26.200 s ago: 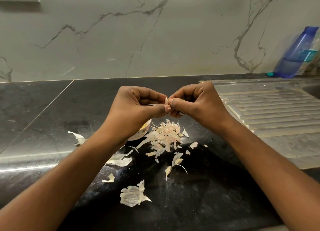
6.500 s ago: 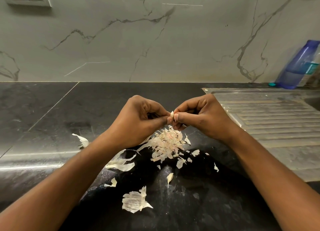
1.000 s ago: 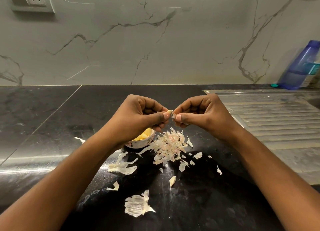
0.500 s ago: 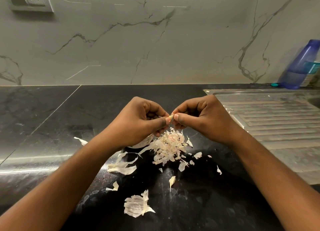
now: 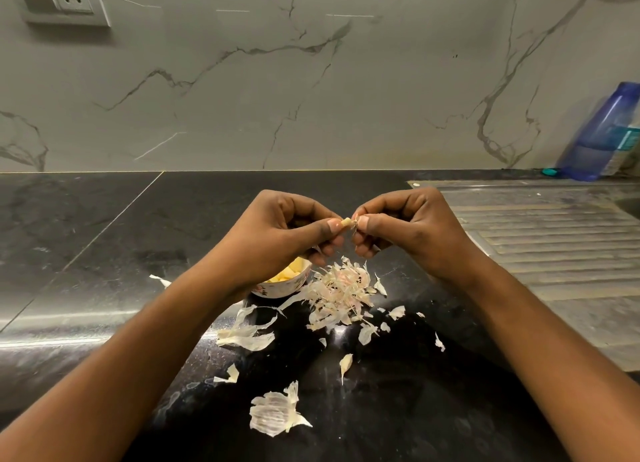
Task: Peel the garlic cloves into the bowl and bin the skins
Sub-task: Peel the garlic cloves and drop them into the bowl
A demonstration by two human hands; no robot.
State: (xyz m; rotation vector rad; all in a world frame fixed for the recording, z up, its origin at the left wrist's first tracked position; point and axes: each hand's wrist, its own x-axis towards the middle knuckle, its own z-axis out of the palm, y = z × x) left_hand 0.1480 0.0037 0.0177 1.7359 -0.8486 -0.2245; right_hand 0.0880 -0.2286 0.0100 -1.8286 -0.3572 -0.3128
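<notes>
My left hand (image 5: 277, 233) and my right hand (image 5: 405, 226) meet above the black counter. My left thumb and fingers pinch a small pale garlic clove (image 5: 345, 223); my right thumb and forefinger pinch the bit of skin at its end. Under my left hand a small white bowl (image 5: 287, 285) holds yellowish peeled cloves and is partly hidden. A heap of papery skins (image 5: 341, 293) lies just right of the bowl, below my hands. No bin is in view.
Loose skin pieces lie scattered on the counter, a large one (image 5: 273, 415) near the front and another (image 5: 246, 333) by my left forearm. A ribbed steel drainboard (image 5: 554, 240) fills the right. A blue bottle (image 5: 602, 132) stands against the marble wall.
My hands have risen slightly, so the bowl with peeled cloves shows again under my left hand. The clove tip now sticks out between my two thumbs.
</notes>
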